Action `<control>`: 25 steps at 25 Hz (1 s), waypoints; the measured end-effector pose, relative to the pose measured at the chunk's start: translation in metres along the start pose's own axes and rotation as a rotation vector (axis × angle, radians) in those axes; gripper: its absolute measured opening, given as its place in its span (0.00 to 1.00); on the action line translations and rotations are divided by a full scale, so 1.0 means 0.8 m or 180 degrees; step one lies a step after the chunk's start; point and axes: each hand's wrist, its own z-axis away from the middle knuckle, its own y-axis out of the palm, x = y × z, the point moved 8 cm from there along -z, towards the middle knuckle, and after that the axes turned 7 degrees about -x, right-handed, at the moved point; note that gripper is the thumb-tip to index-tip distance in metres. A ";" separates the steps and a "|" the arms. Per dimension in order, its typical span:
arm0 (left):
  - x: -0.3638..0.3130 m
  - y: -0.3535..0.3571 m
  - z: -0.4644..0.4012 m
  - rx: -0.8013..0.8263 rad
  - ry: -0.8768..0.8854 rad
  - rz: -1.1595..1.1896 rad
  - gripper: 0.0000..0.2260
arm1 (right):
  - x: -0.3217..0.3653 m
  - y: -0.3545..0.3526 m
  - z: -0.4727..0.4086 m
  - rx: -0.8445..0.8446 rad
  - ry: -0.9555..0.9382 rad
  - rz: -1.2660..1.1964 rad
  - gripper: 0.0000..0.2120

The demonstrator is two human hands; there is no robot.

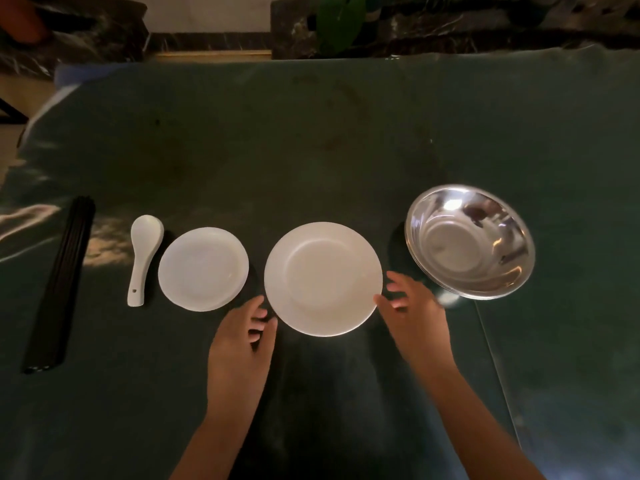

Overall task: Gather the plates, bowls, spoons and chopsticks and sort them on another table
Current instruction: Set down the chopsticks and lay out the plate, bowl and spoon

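A dark green table (311, 150) carries five groups of tableware in one row running from 9 o'clock to 3 o'clock.

At the far 9 o'clock end lies a bundle of black chopsticks (60, 282), its length running from 12 o'clock to 6 o'clock with a slight tilt. Just beside it, toward 3 o'clock, lies a white spoon (142, 258), bowl end at 12 o'clock and handle end at 6 o'clock. Next comes a small white plate (203, 269); the spoon lies close to its 9 o'clock edge, and contact cannot be confirmed. A large white plate (323, 278) sits at the centre of the row, apart from the small plate. At the 3 o'clock end sits a metal bowl (470, 241), open side up, apart from the large plate; a second rim shows under its 6 o'clock edge, so it appears to be a stack.

The left hand (242, 344) is at the 8 o'clock edge of the large plate, fingers loosely bent, fingertips at or just beside the rim. The right hand (412, 313) is at the 4 o'clock edge of the same plate, fingers spread and relaxed, fingertips near the rim. Neither hand holds anything. Both hands are motion-blurred, so rim contact cannot be determined.

A green plant (341, 22) stands beyond the table at 12 o'clock.
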 end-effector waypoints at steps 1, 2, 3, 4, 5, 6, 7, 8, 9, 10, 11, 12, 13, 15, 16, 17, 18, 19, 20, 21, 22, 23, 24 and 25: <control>-0.020 -0.003 0.012 -0.0057 0.0715 -0.0246 0.12 | 0.020 -0.009 0.019 -0.0292 -0.0788 0.0435 0.19; -0.038 0.003 0.026 0.0043 0.1425 -0.0464 0.13 | 0.041 -0.007 0.040 -0.0405 -0.1544 0.0779 0.21; -0.052 0.016 0.036 0.0289 0.2006 -0.0687 0.14 | 0.056 0.003 0.057 -0.0316 -0.2144 0.1050 0.21; -0.060 0.029 0.039 0.0534 0.2384 -0.0886 0.17 | 0.065 0.017 0.068 -0.0133 -0.2564 0.1282 0.22; -0.064 0.040 0.034 0.0767 0.2549 -0.1014 0.19 | 0.071 0.028 0.071 0.0036 -0.2792 0.1480 0.21; -0.065 0.048 0.026 0.0928 0.2590 -0.1072 0.20 | 0.076 0.035 0.067 0.0147 -0.2897 0.1610 0.20; -0.067 0.053 0.019 0.1047 0.2593 -0.1102 0.20 | 0.080 0.039 0.061 0.0216 -0.2960 0.1680 0.19; -0.069 0.056 0.014 0.1094 0.2626 -0.1121 0.19 | 0.083 0.040 0.056 0.0251 -0.3031 0.1720 0.18; -0.070 0.058 0.010 0.1127 0.2671 -0.1115 0.18 | 0.085 0.042 0.052 0.0311 -0.3100 0.1741 0.17; -0.072 0.059 0.008 0.1131 0.2721 -0.1086 0.16 | 0.087 0.044 0.049 0.0386 -0.3176 0.1747 0.16; -0.074 0.059 0.005 0.1172 0.2750 -0.1045 0.16 | 0.088 0.046 0.047 0.0458 -0.3246 0.1733 0.16; -0.075 0.060 0.001 0.1232 0.2771 -0.1004 0.16 | 0.090 0.047 0.045 0.0522 -0.3305 0.1702 0.16; -0.077 0.060 -0.002 0.1328 0.2765 -0.0976 0.16 | 0.091 0.049 0.042 0.0592 -0.3338 0.1676 0.16; -0.079 0.062 -0.009 0.1525 0.2755 -0.1026 0.16 | 0.093 0.052 0.034 0.0746 -0.3350 0.1699 0.17; -0.082 0.063 -0.013 0.1561 0.2770 -0.1095 0.16 | 0.094 0.054 0.030 0.0794 -0.3341 0.1733 0.17; -0.084 0.064 -0.018 0.1584 0.2764 -0.1165 0.16 | 0.095 0.055 0.025 0.0811 -0.3318 0.1756 0.17; -0.085 0.066 -0.023 0.1578 0.2738 -0.1224 0.16 | 0.098 0.056 0.019 0.0799 -0.3279 0.1767 0.17; -0.087 0.067 -0.029 0.1558 0.2691 -0.1269 0.15 | 0.101 0.056 0.012 0.0753 -0.3235 0.1777 0.17; -0.089 0.068 -0.036 0.1514 0.2643 -0.1312 0.15 | 0.104 0.057 0.005 0.0686 -0.3200 0.1794 0.17; -0.091 0.069 -0.043 0.1466 0.2593 -0.1351 0.15 | 0.107 0.058 -0.002 0.0629 -0.3167 0.1816 0.17; -0.092 0.070 -0.050 0.1412 0.2559 -0.1387 0.15 | 0.110 0.060 -0.008 0.0601 -0.3142 0.1840 0.17; -0.093 0.071 -0.055 0.1374 0.2535 -0.1421 0.14 | 0.112 0.062 -0.013 0.0600 -0.3127 0.1863 0.17; -0.093 0.073 -0.059 0.1346 0.2524 -0.1455 0.14 | 0.114 0.064 -0.016 0.0612 -0.3121 0.1883 0.17; -0.094 0.074 -0.062 0.1330 0.2514 -0.1482 0.14 | 0.114 0.066 -0.019 0.0622 -0.3120 0.1901 0.17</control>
